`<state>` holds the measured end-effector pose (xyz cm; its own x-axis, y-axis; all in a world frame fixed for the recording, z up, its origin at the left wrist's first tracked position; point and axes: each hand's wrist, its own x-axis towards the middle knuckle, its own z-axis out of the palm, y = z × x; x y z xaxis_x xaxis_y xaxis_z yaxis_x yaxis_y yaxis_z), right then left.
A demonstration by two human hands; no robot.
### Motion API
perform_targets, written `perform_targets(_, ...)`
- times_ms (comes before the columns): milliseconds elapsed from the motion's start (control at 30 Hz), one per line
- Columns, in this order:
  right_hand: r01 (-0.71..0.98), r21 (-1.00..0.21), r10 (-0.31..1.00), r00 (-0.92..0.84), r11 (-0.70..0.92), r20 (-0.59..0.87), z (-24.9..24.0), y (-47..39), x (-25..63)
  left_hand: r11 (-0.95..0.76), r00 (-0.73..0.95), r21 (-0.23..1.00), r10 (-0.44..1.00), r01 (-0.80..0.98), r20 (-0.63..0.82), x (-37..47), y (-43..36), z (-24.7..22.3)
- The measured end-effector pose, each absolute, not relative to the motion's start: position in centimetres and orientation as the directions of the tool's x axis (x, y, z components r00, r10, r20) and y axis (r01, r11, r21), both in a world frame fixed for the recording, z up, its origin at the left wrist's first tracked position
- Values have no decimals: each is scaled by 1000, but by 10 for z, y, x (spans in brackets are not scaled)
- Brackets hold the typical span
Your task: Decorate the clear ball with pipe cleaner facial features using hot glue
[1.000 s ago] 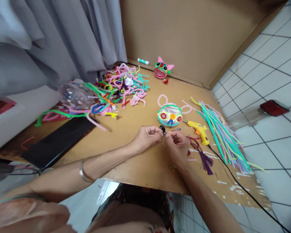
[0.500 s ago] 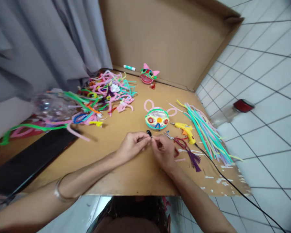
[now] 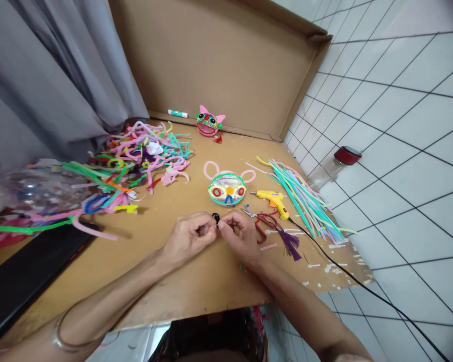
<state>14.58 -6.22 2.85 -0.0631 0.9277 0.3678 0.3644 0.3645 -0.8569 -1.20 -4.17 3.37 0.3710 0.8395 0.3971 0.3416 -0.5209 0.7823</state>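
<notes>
A small round black piece (image 3: 216, 217), perhaps coiled pipe cleaner, is pinched between my two hands just above the table. My left hand (image 3: 192, 234) grips it from the left with thumb and forefinger. From the other side, my right hand (image 3: 238, 235) pinches at its lower edge, fingers curled. Just beyond them sits a round animal face (image 3: 228, 187) with a green rim, red-and-yellow eyes, an orange nose and a blue mouth. Two pink pipe cleaner loops (image 3: 211, 170) lie at its top. Scissors (image 3: 266, 217) with red handles rest right of my right hand.
A yellow glue gun (image 3: 274, 200) with a black cord lies at the right, beside a bundle of straight pipe cleaners (image 3: 305, 201). A tangled pipe cleaner pile (image 3: 151, 151) fills the left. A finished-looking face (image 3: 208, 123) and a glue stick (image 3: 177, 113) stand near the cardboard (image 3: 219, 65). A purple tassel (image 3: 290, 244) lies right.
The camera view has turned, so the table's things appear further left. Both hands still pinch the black piece, which shows a little more of its round shape.
</notes>
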Motion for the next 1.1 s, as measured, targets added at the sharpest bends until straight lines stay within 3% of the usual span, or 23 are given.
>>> perform_targets(133, 159, -971, 984, -46, 180, 175, 30, -55, 145, -610, 414, 716, 780, 338, 469, -13, -44, 35)
perform_targets(300, 26, -999, 988, -151, -23, -26, 31, -49, 148, -767, 539, 577, 623, 281, 567, -12, -44, 26)
perform_targets(367, -14, -998, 987, -149, -57, -55, 32, -48, 150, -768, 528, 574, 625, 283, 575, -13, -43, 24)
perform_targets(500, -89, -996, 997, -72, -2, 5, 37, -48, 151, -603, 389, 713, 790, 358, 474, -16, -41, 28)
perform_targets(600, -40, -996, 997, -22, 74, 75, 40, -50, 150, -490, 360, 793, 858, 362, 365, -17, -39, 31)
perform_targets(1100, -35, -979, 975, -87, 200, 202, 28, -46, 146, -509, 427, 790, 833, 342, 352, -13, -37, 25)
